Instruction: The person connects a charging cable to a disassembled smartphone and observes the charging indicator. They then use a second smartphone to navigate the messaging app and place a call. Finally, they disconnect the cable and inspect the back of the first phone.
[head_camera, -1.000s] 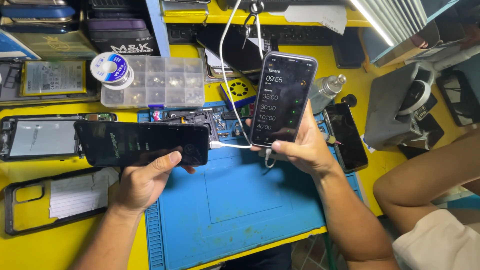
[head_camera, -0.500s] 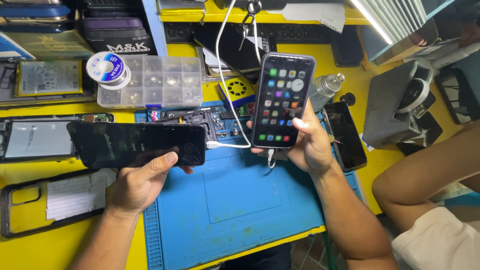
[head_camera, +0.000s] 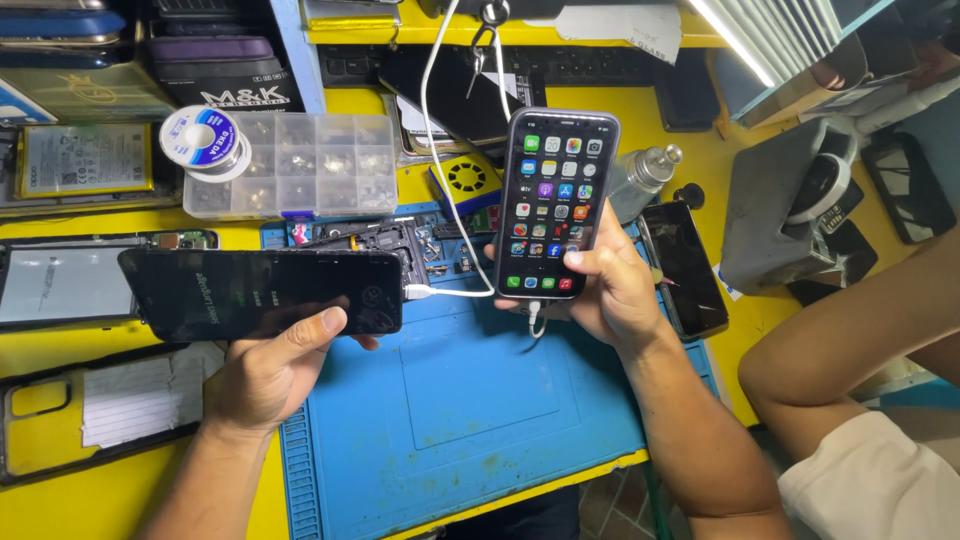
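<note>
My right hand (head_camera: 610, 290) gripped a lit phone (head_camera: 553, 205) showing its icons, while my left hand (head_camera: 265, 365) clasped a dark phone (head_camera: 265, 293) (white cable (head_camera: 445, 292) attached), its screen barely awake.

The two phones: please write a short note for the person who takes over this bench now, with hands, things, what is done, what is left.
Left hand: holds the dark phone flat and sideways, a white cable plugged into its right end; its screen is nearly black with faint marks.
Right hand: holds the lit phone upright, icons showing, thumb on the lower screen, a cable at its bottom.
Both are above the blue mat on the yellow bench.
Done: both phones cabled, one awake.
Left: the dark phone shows no full picture yet.
</note>
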